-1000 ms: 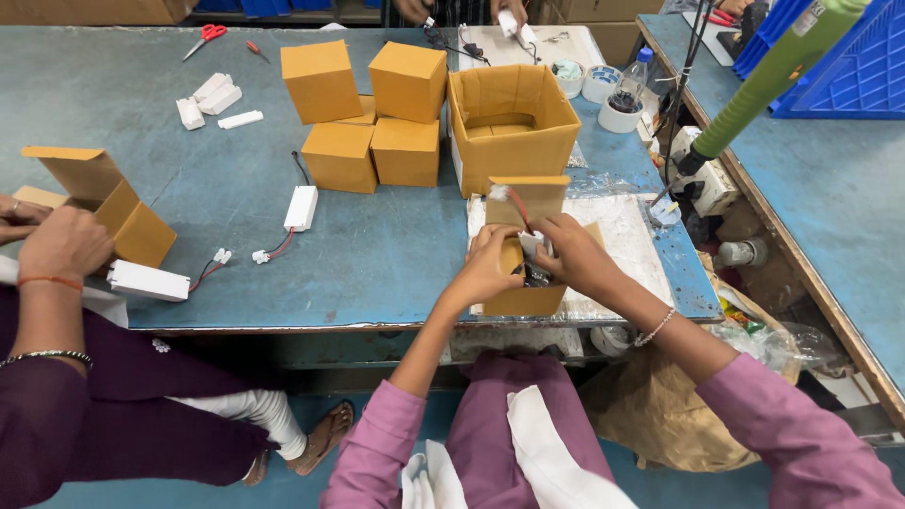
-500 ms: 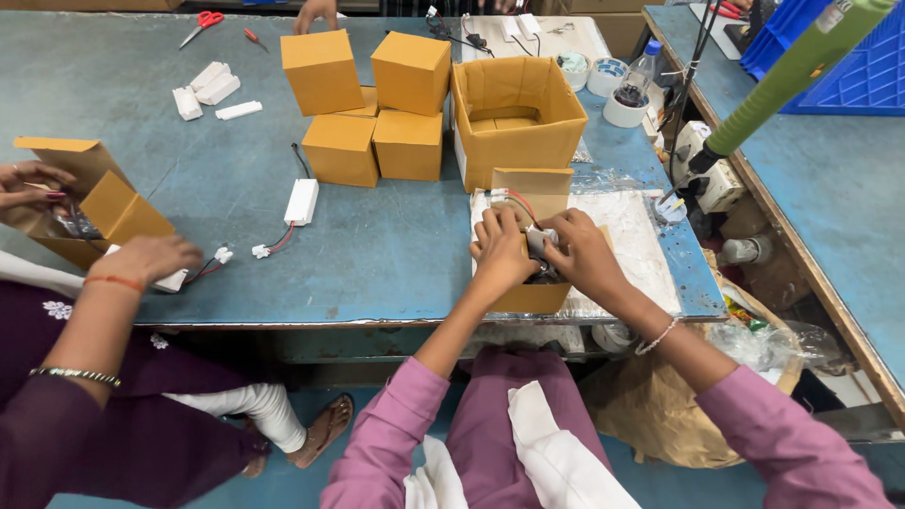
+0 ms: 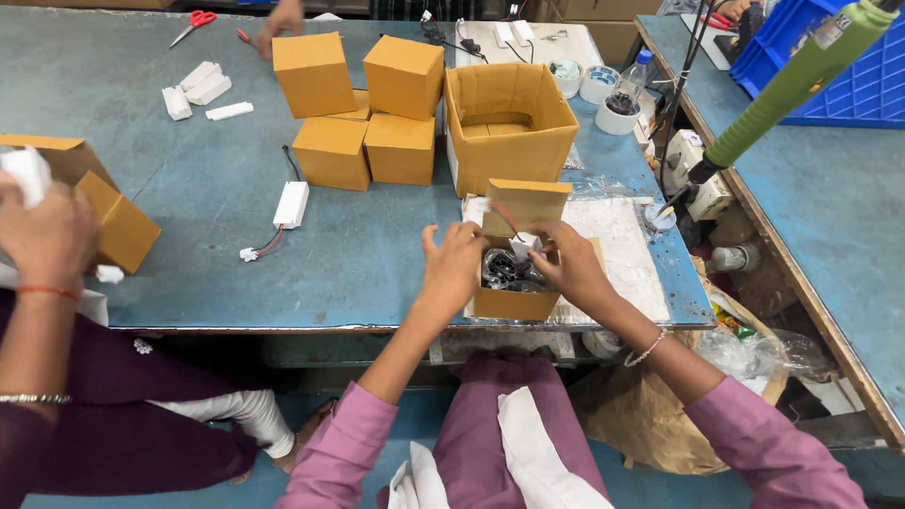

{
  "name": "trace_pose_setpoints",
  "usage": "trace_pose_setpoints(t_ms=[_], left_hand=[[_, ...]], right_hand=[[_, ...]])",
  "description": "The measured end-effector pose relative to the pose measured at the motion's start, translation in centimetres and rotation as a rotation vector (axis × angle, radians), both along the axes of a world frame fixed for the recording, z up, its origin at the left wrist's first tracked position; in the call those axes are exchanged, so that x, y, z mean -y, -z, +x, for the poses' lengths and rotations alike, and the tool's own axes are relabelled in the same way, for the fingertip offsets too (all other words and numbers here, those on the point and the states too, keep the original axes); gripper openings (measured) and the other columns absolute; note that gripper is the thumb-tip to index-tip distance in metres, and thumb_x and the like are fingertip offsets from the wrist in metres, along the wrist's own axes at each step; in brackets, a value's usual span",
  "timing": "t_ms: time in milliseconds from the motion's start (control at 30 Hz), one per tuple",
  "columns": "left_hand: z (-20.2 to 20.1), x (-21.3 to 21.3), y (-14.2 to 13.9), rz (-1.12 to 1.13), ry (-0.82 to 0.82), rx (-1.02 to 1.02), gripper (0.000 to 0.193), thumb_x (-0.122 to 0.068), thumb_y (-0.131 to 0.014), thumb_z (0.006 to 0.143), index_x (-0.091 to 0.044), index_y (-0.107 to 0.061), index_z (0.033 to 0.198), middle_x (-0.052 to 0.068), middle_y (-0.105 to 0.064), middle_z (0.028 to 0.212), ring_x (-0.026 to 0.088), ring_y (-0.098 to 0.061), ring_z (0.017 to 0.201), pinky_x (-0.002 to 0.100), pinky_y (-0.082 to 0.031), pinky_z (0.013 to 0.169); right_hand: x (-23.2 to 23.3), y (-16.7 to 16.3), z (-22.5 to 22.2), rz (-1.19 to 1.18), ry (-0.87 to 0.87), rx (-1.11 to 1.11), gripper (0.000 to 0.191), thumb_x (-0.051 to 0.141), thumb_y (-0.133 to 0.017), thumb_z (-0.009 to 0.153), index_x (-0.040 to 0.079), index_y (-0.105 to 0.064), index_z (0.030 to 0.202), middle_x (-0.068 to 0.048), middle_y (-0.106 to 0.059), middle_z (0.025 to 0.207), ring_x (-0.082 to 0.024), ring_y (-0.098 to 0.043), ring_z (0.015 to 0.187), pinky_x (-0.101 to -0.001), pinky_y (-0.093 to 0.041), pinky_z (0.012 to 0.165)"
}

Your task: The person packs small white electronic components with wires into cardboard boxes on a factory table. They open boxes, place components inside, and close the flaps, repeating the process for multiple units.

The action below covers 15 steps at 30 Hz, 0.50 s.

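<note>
Hands [image 3: 452,269] lower, w/ small box [image 3: 514,273]

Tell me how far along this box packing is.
Done: four closed boxes stacked by the large carton. In hand: left hand and right hand tuck a white part into an open box. Left: one white unit lies unpacked.

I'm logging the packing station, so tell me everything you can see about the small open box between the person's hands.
The small open box is tan cardboard, upright at the near edge of the blue-grey table, on a clear plastic sheet. Its rear flap stands up. Inside lies a dark coiled item in shiny wrap, with a small white part above it. The left hand touches its left side, the right hand its right.
</note>
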State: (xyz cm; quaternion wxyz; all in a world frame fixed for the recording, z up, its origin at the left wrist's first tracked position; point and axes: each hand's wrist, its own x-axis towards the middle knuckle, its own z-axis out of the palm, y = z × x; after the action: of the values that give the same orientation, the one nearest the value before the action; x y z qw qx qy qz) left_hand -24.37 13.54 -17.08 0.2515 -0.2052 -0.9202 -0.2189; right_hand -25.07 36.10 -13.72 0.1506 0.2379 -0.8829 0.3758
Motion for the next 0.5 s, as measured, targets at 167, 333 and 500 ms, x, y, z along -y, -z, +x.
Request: trace_pose_setpoints(t_ms=[167,333,500], left_hand=[[-0.2,-2.3,0.5,-0.092,-0.093,-0.007,0.022,-0.007,-0.068,0.075,-0.005,-0.076,0.095,0.011,-0.058,0.118,0.029,-0.049,0.12,0.061,-0.027,0.107],[-0.4,-3.2,1.4,0.067,-0.085,0.05,0.02,-0.006,-0.068,0.073,-0.007,-0.077,0.092,0.012,-0.058,0.117,0.033,-0.046,0.119,0.062,-0.024,0.105],[1.1,-3.6,1.5,0.239,-0.035,0.036,0.028,-0.002,-0.066,0.071,-0.01,-0.078,0.095,0.006,-0.063,0.111,0.031,-0.048,0.119,0.055,-0.026,0.109]], right_hand=[[0.1,1.5,-0.7,-0.064,-0.042,0.096,0.037,0.005,-0.077,0.083,-0.001,-0.062,0.115,-0.016,-0.071,0.105,-0.025,-0.073,0.097,-0.0337,-0.06,0.083],[-0.1,1.6,-0.6,0.009,-0.027,0.112,0.037,0.009,-0.078,0.085,0.0,-0.065,0.118,-0.017,-0.074,0.103,-0.026,-0.074,0.093,-0.0347,-0.06,0.082],[0.2,0.4,-0.6,0.083,-0.105,-0.084,0.037,0.01,-0.075,0.085,0.0,-0.066,0.12,-0.018,-0.072,0.109,-0.033,-0.071,0.098,-0.0386,-0.056,0.085]])
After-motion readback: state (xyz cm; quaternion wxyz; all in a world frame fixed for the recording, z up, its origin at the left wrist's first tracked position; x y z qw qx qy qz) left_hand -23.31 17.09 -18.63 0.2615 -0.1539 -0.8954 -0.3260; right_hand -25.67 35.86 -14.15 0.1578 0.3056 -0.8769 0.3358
